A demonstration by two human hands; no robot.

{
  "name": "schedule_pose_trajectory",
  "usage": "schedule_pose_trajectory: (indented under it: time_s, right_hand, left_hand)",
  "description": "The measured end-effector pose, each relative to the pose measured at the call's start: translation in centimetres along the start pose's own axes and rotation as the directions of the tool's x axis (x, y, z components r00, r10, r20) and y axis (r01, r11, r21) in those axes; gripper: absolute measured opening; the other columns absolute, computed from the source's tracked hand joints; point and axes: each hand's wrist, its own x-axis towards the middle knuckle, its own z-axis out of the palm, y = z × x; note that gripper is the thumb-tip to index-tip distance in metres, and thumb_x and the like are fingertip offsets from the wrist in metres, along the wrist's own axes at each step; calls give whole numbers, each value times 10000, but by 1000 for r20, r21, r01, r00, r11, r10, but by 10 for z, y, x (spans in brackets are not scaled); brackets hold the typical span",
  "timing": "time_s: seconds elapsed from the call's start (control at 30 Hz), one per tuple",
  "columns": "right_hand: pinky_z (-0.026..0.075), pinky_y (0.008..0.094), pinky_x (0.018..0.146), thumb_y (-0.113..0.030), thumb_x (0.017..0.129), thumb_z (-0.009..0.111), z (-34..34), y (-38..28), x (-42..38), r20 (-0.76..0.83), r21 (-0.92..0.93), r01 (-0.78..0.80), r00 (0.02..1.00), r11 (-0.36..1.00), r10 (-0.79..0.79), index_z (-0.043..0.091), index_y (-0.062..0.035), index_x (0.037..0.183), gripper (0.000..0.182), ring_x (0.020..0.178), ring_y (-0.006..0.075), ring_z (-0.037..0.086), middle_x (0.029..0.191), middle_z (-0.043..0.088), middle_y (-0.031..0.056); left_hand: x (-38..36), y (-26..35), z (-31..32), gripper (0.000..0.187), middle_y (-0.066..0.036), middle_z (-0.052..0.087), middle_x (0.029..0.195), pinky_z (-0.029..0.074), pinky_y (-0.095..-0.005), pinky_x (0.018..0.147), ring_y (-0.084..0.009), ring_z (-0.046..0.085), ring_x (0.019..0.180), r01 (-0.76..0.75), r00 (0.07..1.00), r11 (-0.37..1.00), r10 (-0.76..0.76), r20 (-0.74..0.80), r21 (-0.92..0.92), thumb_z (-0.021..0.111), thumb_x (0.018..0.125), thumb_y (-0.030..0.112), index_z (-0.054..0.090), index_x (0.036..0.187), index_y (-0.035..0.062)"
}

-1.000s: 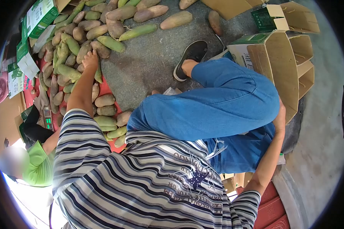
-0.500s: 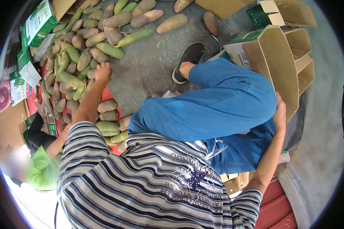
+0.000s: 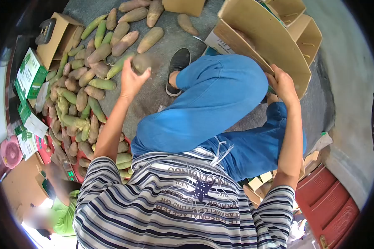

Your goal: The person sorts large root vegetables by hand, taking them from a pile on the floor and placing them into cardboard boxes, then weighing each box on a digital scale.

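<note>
Raised over the grey floor, my left hand (image 3: 133,79) grips a roundish brown-green vegetable (image 3: 141,63), slightly blurred and seen nearly end-on. Beside and below it spreads a large pile of long green and brown vegetables (image 3: 82,98). On the other side, my right hand (image 3: 283,85) has its fingers closed on the edge of an open cardboard box (image 3: 264,35), next to my bent knee. Inside that box a brownish shape is partly visible.
Smaller open boxes (image 3: 309,43) adjoin the large one. Green-and-white cartons (image 3: 31,74) stand at the left, above a pink round object (image 3: 11,152). A person in green (image 3: 65,216) is at lower left. Red panels (image 3: 328,203) lie at lower right.
My left hand has lifted from the pile and moved right and up with a vegetable. My right hand has moved up along the box, which is now tilted closer. The view has shifted.
</note>
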Motion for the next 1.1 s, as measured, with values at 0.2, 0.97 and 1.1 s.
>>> schedule_pose_trajectory:
  time_s: [0.2, 0.97, 1.1]
  right_hand:
    - [450, 465, 731, -165, 856, 602, 2, -1, 2, -5, -30, 23, 1000, 999, -23, 545, -48, 988, 185, 880, 409, 571, 908, 612, 209]
    - [458, 430, 695, -96, 841, 584, 12, 11, 1, 4, 63, -20, 1000, 998, 19, 548, -26, 1030, 205, 820, 408, 590, 853, 601, 233]
    - [458, 421, 703, -83, 846, 575, 7, 1, 2, 28, 84, -68, 997, 994, 66, 543, -44, 1007, 169, 833, 401, 586, 865, 591, 232]
  left_hand:
    - [52, 180, 10, 716, -150, 489, 1230, 485, -342, 898, -240, 540, 1097, -453, 891, 797, 392, -228, -400, 773, 708, 111, 372, 1293, 13]
    - [31, -100, 1, 446, -236, 553, 1137, 431, -426, 935, -369, 538, 1070, 82, 985, 883, -144, 100, 462, 626, 751, 211, 546, 1131, -7]
    - [32, -180, -26, 550, -181, 490, 1268, 437, -430, 952, -331, 504, 1156, 292, 888, 676, -455, 71, 677, 647, 763, 279, 467, 1219, 31]
